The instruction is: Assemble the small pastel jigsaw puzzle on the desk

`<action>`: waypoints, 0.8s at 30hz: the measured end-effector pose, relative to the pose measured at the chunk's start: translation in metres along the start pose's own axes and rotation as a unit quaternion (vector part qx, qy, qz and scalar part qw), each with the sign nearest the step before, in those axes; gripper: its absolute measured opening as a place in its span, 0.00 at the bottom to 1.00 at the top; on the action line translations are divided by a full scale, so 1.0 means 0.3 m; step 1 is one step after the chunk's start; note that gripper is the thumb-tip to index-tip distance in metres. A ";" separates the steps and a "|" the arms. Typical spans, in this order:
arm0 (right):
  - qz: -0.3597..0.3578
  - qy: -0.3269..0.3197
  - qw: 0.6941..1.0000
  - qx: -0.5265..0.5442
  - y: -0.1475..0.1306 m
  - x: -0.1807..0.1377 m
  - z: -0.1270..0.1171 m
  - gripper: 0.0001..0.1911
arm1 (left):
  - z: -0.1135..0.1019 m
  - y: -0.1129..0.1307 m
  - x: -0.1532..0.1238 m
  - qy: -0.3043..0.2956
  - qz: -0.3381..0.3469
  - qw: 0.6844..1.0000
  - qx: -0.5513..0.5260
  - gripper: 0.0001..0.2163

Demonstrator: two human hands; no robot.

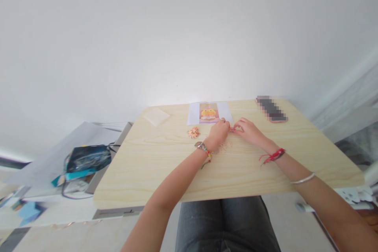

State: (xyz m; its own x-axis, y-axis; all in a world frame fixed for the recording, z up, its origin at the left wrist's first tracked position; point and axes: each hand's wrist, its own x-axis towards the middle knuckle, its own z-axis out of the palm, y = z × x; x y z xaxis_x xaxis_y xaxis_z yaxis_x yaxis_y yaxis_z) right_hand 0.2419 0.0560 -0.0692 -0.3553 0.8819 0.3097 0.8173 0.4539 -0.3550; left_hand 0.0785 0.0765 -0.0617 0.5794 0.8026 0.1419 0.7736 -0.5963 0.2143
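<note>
My left hand [219, 133] and my right hand [248, 130] meet near the far middle of a light wooden table [165, 165]. Both hands have their fingers pinched together on a small pink piece [232, 129] held between them, too small to name. Just beyond the hands lies a white sheet with a yellow cartoon picture [209, 113]. A small pile of orange and pink bits [193, 132] sits left of my left hand. More tiny pale bits [224, 148] lie scattered on the table under my left wrist.
A phone [271, 109] lies at the table's far right corner. A clear plastic bag [156, 116] rests at the far left. Left of the table stands a lower surface with a dark blue bag [88, 158] and cables. A white wall rises behind.
</note>
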 end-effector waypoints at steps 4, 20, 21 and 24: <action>0.006 -0.004 1.000 0.000 0.008 0.004 0.001 0.07 | -0.010 -0.008 -0.005 -0.002 -0.011 1.000 0.009 0.09; -0.085 -0.099 0.991 0.017 -0.274 -0.117 0.025 0.08 | -0.124 -0.079 -0.414 -0.057 -0.106 0.993 0.002 0.09; -0.082 -0.101 0.991 0.011 -0.286 -0.115 0.030 0.07 | -0.120 -0.071 -0.422 -0.058 -0.106 0.993 0.002 0.09; -0.070 -0.107 0.992 -0.003 -0.301 -0.102 0.048 0.06 | -0.112 -0.048 -0.424 -0.058 -0.106 0.993 0.000 0.09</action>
State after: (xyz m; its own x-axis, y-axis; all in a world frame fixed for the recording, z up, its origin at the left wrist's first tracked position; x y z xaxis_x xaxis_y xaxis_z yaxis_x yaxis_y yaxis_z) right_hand 0.1725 -0.0102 -0.0594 -0.5534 0.8172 0.1610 0.7554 0.5739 -0.3163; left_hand -0.0149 -0.0165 -0.0504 0.4293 0.9030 -0.0196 0.8813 -0.4140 0.2279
